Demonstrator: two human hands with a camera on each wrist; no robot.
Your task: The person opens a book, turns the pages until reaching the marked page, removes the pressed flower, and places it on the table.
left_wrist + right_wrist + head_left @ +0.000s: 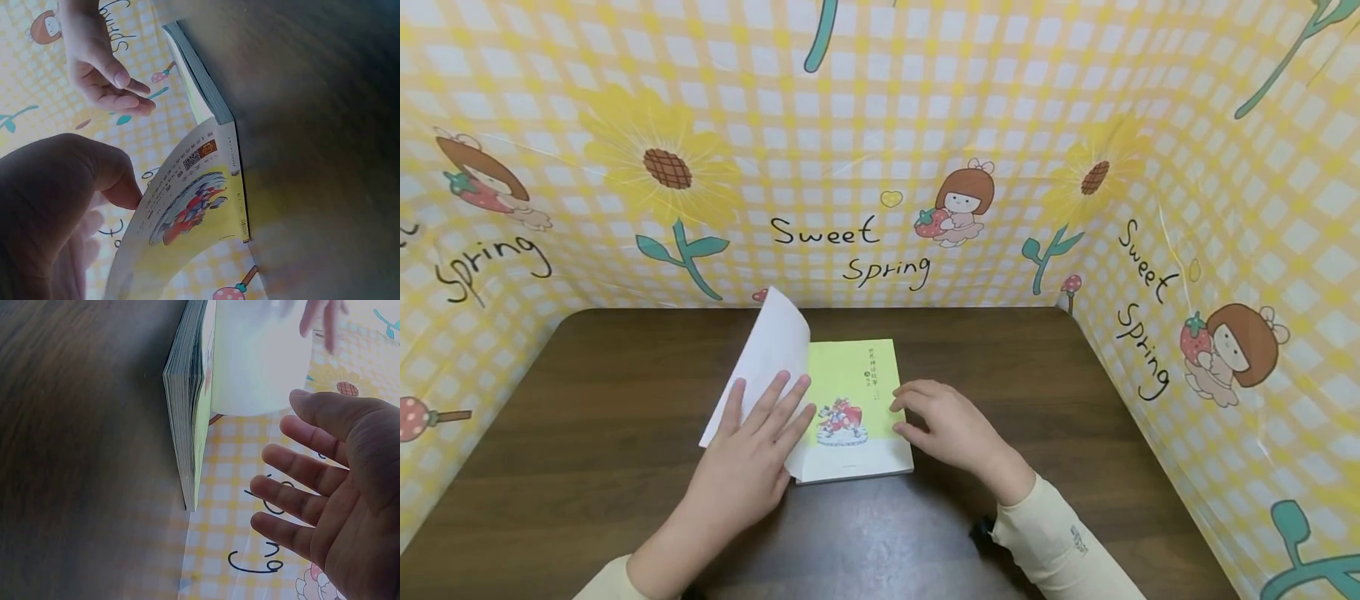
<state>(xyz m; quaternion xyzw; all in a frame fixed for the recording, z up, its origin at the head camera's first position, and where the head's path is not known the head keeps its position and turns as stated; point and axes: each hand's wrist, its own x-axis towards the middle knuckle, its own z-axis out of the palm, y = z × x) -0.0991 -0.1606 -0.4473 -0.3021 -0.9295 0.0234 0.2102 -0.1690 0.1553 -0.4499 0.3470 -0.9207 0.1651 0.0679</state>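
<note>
A dark brown wood-grained table (pixel 1000 350) is enclosed along its far, left and right edges by a yellow-and-white checked cloth (pixel 835 125), printed with sunflowers, strawberry-holding girls and the words "Sweet Spring". Light is reflected by the table's nearer middle. A book (pixel 850 371) is laid roughly midway between the left and right edges, toward the far edge. Its front cover (pixel 778 329) is raised on the left, and a yellow-green page with a small coloured picture is exposed. The cover's white inner side is touched by the left hand (pixel 752 454), its fingers spread and nothing grasped. The right hand (pixel 951 425), relaxed and unloaded, is held just beside the book's right edge.
</note>
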